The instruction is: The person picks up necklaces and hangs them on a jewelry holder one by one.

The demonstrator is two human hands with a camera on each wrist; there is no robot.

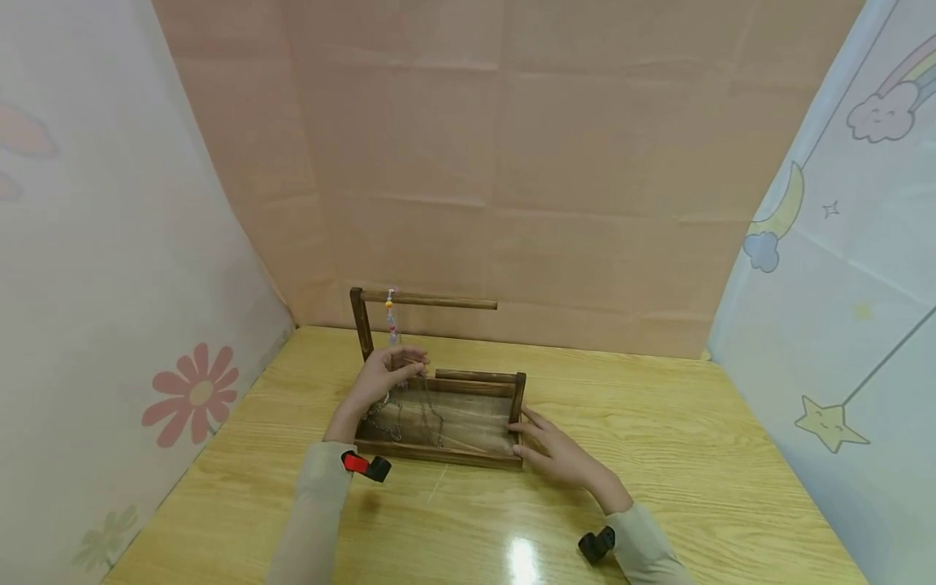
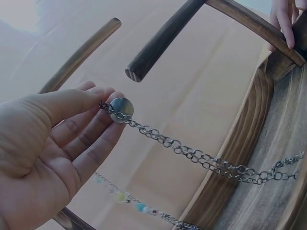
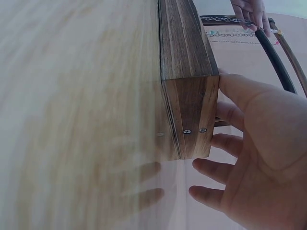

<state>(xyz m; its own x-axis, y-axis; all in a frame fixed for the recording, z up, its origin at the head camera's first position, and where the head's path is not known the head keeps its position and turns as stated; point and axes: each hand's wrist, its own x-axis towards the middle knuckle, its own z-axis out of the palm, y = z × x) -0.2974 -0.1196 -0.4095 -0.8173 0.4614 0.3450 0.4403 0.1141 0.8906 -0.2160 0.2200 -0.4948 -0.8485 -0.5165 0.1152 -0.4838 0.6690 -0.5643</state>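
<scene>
My left hand (image 1: 380, 375) pinches a metal chain necklace (image 2: 177, 146) between thumb and fingers, and a round disc (image 2: 122, 110) shows at the fingertips. The chain drops into the tray of a dark wooden jewelry stand (image 1: 439, 457). Beyond that hand, a necklace with coloured beads (image 1: 392, 321) hangs from the stand's upper bar (image 1: 446, 301). At the right end of the stand, my right hand (image 1: 559, 457) holds the corner, thumb on the front edge and a finger against the short upright (image 1: 517, 398). Its outer fingers hang free beside the end panel (image 3: 189, 120).
The stand's lower bar (image 1: 475, 376) runs leftward from the short upright and ends freely. More chain (image 1: 387, 421) lies inside the tray's left part. The yellow wood-grain table (image 1: 643, 471) is bordered by a peach backdrop (image 1: 570, 179) and patterned cloths on both sides.
</scene>
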